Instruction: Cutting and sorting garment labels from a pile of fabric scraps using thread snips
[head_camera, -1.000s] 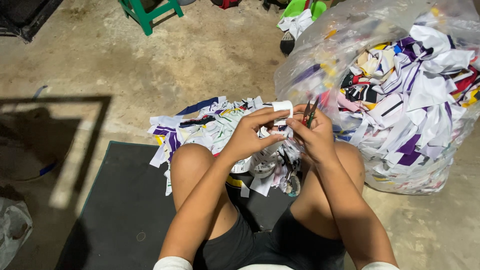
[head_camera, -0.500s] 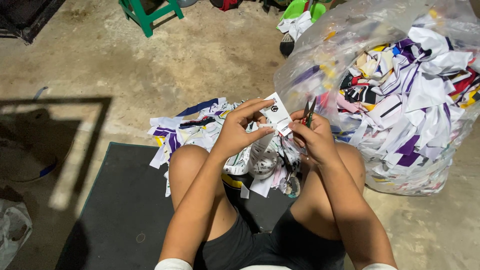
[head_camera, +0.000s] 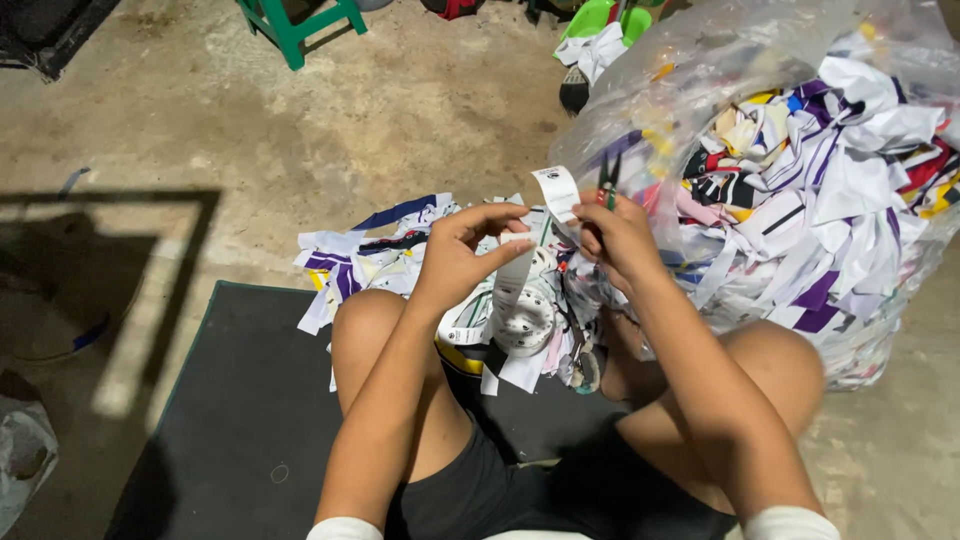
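A person sits on a dark floor mat (head_camera: 230, 420) laid over a stained concrete floor (head_camera: 400, 110), knees drawn up, both hands raised in front. The left hand (head_camera: 462, 250) curls its fingers (head_camera: 500, 215) narrowly around a long white printed label strip (head_camera: 557, 190); the strip's top end stands up between the two hands, and its lower length hangs down in front of the knees. The right hand (head_camera: 620, 235) is closed around a small pair of thread snips with a red and green handle (head_camera: 606, 180), whose tips poke up just beside the strip's top. Whether the blades touch the strip cannot be made out, and most of the tool is hidden inside the fist.

Between the knees lies a loose heap of white, purple and dark fabric scraps (head_camera: 400, 250); a round white item (head_camera: 525, 325) among them is too muddled to identify. To the right stands a large clear plastic bag stuffed with mixed cloth offcuts (head_camera: 800, 190), its far side cut off by the frame edge. A green stool (head_camera: 300, 25) is cropped at the top, and a grey bundle (head_camera: 25, 455) shows only partly at the lower left.

Compared with half a second earlier, the strip's top end has risen and straightened, and the left hand has shifted lower along it; the right hand is much where it was.
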